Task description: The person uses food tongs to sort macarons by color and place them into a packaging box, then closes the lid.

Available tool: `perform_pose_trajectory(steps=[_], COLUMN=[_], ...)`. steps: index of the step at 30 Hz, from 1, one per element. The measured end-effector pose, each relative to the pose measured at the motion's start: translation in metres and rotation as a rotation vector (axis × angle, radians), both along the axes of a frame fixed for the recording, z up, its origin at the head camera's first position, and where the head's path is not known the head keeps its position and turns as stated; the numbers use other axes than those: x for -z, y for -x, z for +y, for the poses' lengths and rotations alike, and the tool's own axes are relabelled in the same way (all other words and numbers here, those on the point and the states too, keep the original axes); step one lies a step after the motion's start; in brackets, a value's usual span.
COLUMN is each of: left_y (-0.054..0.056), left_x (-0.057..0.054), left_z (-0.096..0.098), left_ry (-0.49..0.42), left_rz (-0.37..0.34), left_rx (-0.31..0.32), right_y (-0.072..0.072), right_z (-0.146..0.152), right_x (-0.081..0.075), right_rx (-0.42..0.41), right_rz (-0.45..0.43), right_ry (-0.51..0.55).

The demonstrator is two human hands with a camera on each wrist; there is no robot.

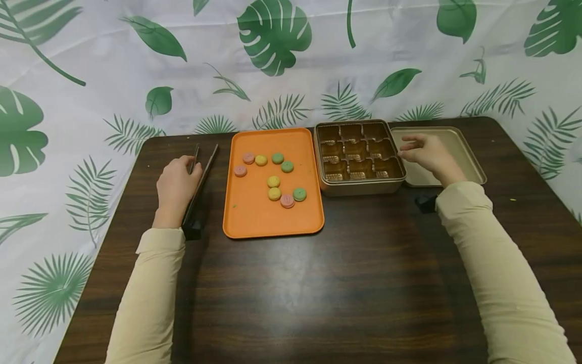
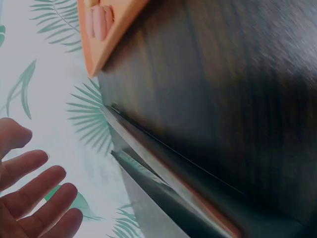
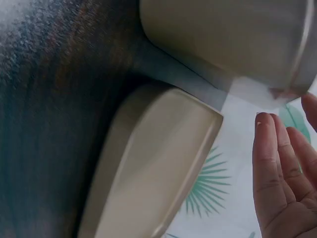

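Observation:
On the left, my left hand hovers beside a pair of metal tongs lying on the table. The left wrist view shows the fingers loosely bent and apart from the tongs. My right hand is over the flat gold lid, its fingertips close to the right side of a gold tin. A brown divided insert sits in that tin. In the right wrist view, the fingers are extended and hold nothing, with the lid and tin nearby.
An orange tray lies between the left hand and the tin. Several pink, yellow and green macarons are scattered on it. The dark wooden table extends in front, and a leaf-patterned cloth hangs behind.

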State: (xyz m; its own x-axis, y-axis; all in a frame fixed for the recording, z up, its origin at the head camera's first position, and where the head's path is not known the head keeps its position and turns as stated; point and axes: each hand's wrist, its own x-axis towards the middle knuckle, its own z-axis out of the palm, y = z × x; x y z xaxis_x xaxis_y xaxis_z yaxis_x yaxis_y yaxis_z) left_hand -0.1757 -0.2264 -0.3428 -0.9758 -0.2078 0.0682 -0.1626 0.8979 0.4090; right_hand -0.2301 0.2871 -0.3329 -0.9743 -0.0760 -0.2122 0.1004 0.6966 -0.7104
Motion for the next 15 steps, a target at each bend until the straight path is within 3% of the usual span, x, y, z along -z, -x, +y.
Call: perform_pose_trajectory(steps=[5, 15], left_y=[-0.002, -0.003], left_x=[0.006, 0.02], left_z=[-0.007, -0.021], left_ry=[-0.03, -0.19], left_rz=[-0.037, -0.026], left_rx=[0.004, 0.03], right_y=[0.0, 0.001], right_z=[0.001, 0.003], right_x=[0.006, 0.013], right_rx=[0.001, 0.027], right_rz=[-0.034, -0.048], right_ry=[0.03, 0.081])
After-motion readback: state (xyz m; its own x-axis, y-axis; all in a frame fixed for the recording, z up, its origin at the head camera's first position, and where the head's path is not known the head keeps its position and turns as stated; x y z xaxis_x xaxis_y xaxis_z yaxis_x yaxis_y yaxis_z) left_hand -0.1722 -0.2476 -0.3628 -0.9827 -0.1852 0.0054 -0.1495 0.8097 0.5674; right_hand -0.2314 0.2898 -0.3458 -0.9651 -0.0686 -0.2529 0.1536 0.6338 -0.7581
